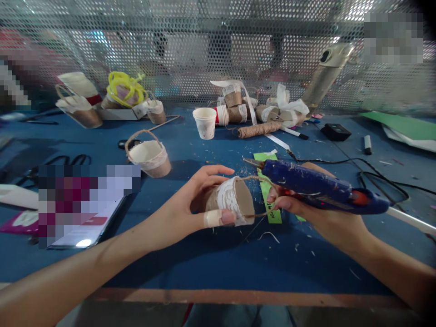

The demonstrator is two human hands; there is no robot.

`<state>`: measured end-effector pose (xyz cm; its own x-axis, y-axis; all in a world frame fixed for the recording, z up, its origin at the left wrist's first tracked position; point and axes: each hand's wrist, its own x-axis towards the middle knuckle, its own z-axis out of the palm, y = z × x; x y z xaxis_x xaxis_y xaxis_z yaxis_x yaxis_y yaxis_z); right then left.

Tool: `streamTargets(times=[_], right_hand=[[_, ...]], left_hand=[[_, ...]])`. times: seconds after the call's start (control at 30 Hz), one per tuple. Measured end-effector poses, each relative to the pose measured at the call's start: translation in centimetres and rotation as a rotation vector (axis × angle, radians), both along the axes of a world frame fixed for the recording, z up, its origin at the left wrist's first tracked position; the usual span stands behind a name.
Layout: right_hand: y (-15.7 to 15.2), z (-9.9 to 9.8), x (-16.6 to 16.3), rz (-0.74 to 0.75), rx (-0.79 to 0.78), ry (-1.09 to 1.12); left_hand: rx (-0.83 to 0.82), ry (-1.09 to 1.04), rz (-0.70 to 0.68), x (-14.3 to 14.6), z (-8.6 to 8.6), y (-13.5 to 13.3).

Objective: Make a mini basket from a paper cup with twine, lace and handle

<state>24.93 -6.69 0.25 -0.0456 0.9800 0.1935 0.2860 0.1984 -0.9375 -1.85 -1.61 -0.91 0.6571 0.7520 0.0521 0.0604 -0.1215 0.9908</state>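
Note:
My left hand (200, 200) is wrapped round a small cup basket (223, 197) covered in brown twine with a white lace band. The cup lies tilted, its mouth turned to the right, and a twine handle (257, 178) loops out from the rim. A bandage (213, 218) circles my left thumb. In my right hand (306, 213) is a blue hot glue gun (306, 184), its nozzle pointing left above the cup, a white glue stick (410, 220) at its back. The right thumb and a fingertip also meet the handle's far end. A green paper strip (272, 200) lies beneath.
A finished-looking cup basket (155, 159) stands at left behind a phone (102, 209). Further back are white paper cups (205, 123), a twine roll (259, 130), more baskets (80, 111) and a bottle (323, 75) against the mesh panel. A black cord (384, 190) curls at right.

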Motion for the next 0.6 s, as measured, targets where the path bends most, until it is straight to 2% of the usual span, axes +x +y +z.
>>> streamTargets(times=[0.17,0.5,0.6], right_hand=[[-0.01,0.01,0.03,-0.014,-0.005,-0.007],[-0.07,0.2,-0.06,-0.024,-0.004,-0.01],[-0.06,0.11,-0.1,-0.037,-0.001,-0.024]], left_hand=[[-0.136,-0.043,-0.008,0.39,0.39,0.37],[-0.378,0.008,0.015,0.37,0.93,0.6],[-0.395,-0.008,0.004,0.41,0.96,0.68]])
